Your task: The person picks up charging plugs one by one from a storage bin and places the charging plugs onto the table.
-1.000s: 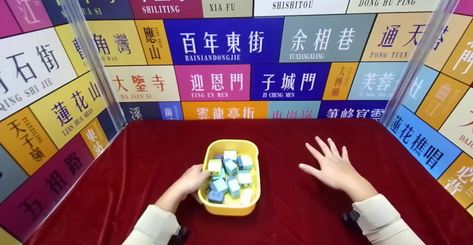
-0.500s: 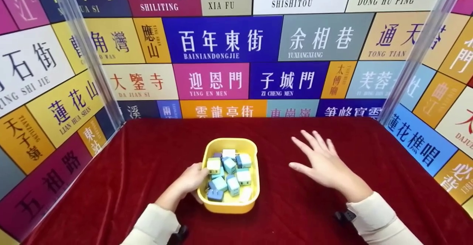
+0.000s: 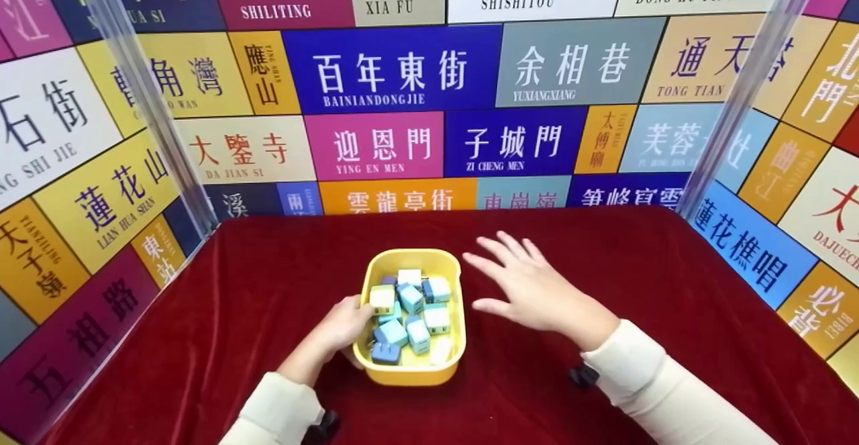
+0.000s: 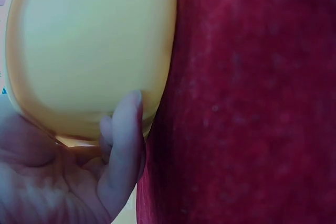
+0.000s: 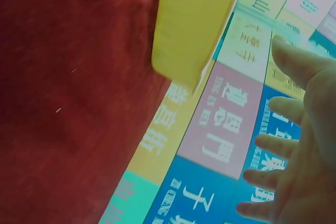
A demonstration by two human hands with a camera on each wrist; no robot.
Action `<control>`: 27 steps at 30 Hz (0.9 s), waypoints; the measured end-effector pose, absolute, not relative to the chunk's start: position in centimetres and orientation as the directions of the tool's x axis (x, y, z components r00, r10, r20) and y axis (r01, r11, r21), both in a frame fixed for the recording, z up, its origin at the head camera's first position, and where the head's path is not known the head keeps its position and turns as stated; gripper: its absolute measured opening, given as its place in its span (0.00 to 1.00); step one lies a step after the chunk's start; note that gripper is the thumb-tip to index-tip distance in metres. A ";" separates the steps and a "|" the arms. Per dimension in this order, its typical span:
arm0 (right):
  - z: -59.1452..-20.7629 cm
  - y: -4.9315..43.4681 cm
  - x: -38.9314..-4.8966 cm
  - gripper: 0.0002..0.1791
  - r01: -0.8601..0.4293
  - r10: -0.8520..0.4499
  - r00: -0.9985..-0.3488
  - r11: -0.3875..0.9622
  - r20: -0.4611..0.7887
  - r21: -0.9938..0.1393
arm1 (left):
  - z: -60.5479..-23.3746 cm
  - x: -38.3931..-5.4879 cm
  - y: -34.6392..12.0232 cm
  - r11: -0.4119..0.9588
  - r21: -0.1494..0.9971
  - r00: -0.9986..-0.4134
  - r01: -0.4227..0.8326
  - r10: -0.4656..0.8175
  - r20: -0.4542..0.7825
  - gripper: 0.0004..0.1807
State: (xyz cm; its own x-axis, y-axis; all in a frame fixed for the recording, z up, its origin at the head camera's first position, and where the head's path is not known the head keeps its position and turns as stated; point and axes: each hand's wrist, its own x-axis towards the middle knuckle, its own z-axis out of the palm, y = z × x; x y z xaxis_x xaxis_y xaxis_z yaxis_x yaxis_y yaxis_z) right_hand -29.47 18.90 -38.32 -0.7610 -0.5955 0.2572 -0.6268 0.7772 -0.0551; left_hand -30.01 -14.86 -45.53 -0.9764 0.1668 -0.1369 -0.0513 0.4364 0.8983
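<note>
My left hand (image 3: 344, 329) grips the left side of a yellow plastic tub (image 3: 409, 375), thumb at the rim. In the left wrist view the fingers (image 4: 126, 135) curl under the tub's pale underside (image 4: 94, 45), which is raised off the cloth there. Several plug-in charger cubes lie jumbled inside, among them a dark blue charger (image 3: 386, 352), a light blue charger (image 3: 417, 335) and a cream charger (image 3: 382, 299). Just right of the tub, my right hand (image 3: 530, 284) hovers with fingers spread and holds nothing. The right wrist view shows it apart from the tub's side (image 5: 194, 24).
Dark red velvet cloth (image 3: 268, 264) covers the table. Colourful sign-printed panels (image 3: 396, 69) stand behind and along both sides. Clear corner posts (image 3: 738, 96) rise at the back left and back right.
My right hand has moved left, from well right of the tub to close beside it, fingers still spread. The left hand keeps its grip on the tub. The head view has shifted slightly.
</note>
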 end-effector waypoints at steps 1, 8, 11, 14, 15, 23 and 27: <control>-38.1 18.4 -29.5 0.41 -0.642 -0.611 -0.748 0.765 0.259 -0.049 | -45.5 -30.0 -14.9 0.436 0.898 -0.977 -0.051 0.165 -0.135 0.16; -37.3 15.1 -30.1 0.31 -0.729 -0.702 -0.672 0.684 0.236 -0.041 | -45.4 -30.1 -14.9 0.435 0.899 -0.978 -0.051 0.159 -0.132 0.17; -37.3 13.8 -30.3 0.25 -0.728 -0.707 -0.681 0.682 0.191 -0.071 | -45.4 -30.2 -14.8 0.439 0.897 -0.979 -0.049 0.157 -0.130 0.18; -37.4 12.6 -30.5 0.20 -0.716 -0.701 -0.698 0.690 0.148 -0.108 | -45.4 -30.1 -14.7 0.443 0.895 -0.980 -0.044 0.156 -0.126 0.17; -37.5 12.3 -30.6 0.19 -0.714 -0.701 -0.700 0.690 0.139 -0.116 | -45.4 -30.1 -14.7 0.445 0.895 -0.980 -0.042 0.156 -0.123 0.17; -39.2 9.6 -31.2 0.13 -0.713 -0.707 -0.701 0.696 0.091 -0.089 | -45.5 -30.2 -14.8 0.453 0.891 -0.983 -0.032 0.147 -0.110 0.16; -40.0 8.7 -31.2 0.06 -0.698 -0.695 -0.715 0.715 0.073 -0.027 | -45.6 -30.1 -14.9 0.447 0.894 -0.982 -0.023 0.155 -0.103 0.17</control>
